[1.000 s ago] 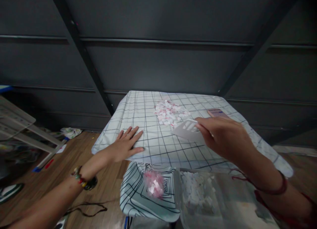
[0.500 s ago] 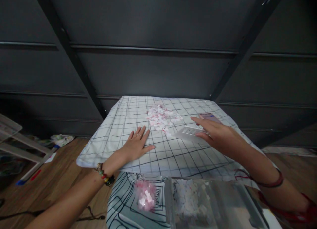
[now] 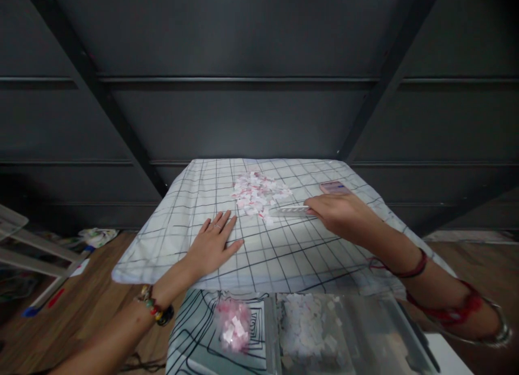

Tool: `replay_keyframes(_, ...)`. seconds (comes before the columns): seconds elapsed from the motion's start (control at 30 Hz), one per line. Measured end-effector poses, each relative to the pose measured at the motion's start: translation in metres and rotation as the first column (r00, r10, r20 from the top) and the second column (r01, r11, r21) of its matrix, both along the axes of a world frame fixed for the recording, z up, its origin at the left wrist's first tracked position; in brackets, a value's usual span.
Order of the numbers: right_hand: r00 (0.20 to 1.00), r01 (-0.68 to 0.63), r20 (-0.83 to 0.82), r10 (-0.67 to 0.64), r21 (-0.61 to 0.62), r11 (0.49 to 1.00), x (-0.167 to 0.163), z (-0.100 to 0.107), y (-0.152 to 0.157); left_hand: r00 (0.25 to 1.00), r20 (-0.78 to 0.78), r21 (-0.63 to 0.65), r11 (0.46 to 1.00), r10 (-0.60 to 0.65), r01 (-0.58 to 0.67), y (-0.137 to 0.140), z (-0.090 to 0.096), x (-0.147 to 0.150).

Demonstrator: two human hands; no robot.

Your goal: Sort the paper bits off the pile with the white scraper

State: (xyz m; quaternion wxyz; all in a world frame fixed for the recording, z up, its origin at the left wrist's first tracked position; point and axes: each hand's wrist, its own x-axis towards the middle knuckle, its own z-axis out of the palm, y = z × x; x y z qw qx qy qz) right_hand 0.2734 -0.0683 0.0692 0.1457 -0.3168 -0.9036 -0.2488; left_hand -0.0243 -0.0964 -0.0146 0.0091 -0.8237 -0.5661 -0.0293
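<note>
My left hand (image 3: 213,241) lies flat on the grid-patterned cloth (image 3: 275,256) with its fingers spread, just below and left of a heap of small white and pink paper scraps (image 3: 259,194). In my right hand (image 3: 334,210) I grip a flat, thin white piece with a row of slots (image 3: 294,209); its exact kind does not show. Its free end points left and reaches the lower right edge of the heap; whether it touches the scraps I cannot tell. Behind my right hand lies a pinkish phone-like object (image 3: 333,187).
In front stands an open clear plastic box (image 3: 348,315) with white scraps (image 3: 304,326) in its left part. Left of it sits a pink bag with white bits (image 3: 234,326) on a patterned cloth. Dark panels (image 3: 243,121) rise behind the table. A white frame (image 3: 44,256) stands at the left.
My right hand has closed more firmly around the white slotted piece and turned it nearly edge-on, closer to the heap. My left hand stays flat. The whole view has shifted slightly.
</note>
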Motion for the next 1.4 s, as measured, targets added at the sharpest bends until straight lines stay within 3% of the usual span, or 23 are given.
replay_keyframes(0.5,0.997,0.067,0.035,-0.064,-0.078,0.995,0.010,0.005,-0.008,1.000,-0.017,0.054,0.999,-0.007,0.008,0.001,-0.004,0.000)
replay_keyframes(0.73,0.997,0.072,-0.027,-0.073,-0.048,0.996,0.016,0.003,-0.008,1.000,-0.022,0.091,0.996,0.000,0.002,0.003,-0.006,0.001)
replay_keyframes(1.07,0.998,0.056,-0.003,-0.056,0.028,0.998,0.015,-0.004,0.014,0.999,0.020,0.015,0.999,-0.029,0.029,0.004,0.001,-0.001)
replay_keyframes(1.23,0.998,0.056,0.046,-0.052,-0.098,0.994,0.015,0.001,0.025,0.998,-0.019,-0.226,0.972,-0.066,0.060,0.029,0.028,-0.005)
replay_keyframes(1.3,0.992,0.107,0.083,-0.095,-0.149,0.983,0.013,0.006,0.032,0.999,0.015,-0.200,0.979,-0.028,0.031,0.048,0.039,-0.003)
replay_keyframes(1.4,0.984,0.165,0.096,-0.149,-0.192,0.967,0.010,0.015,0.046,0.985,0.116,-0.102,0.988,0.130,-0.118,0.083,0.050,0.003)
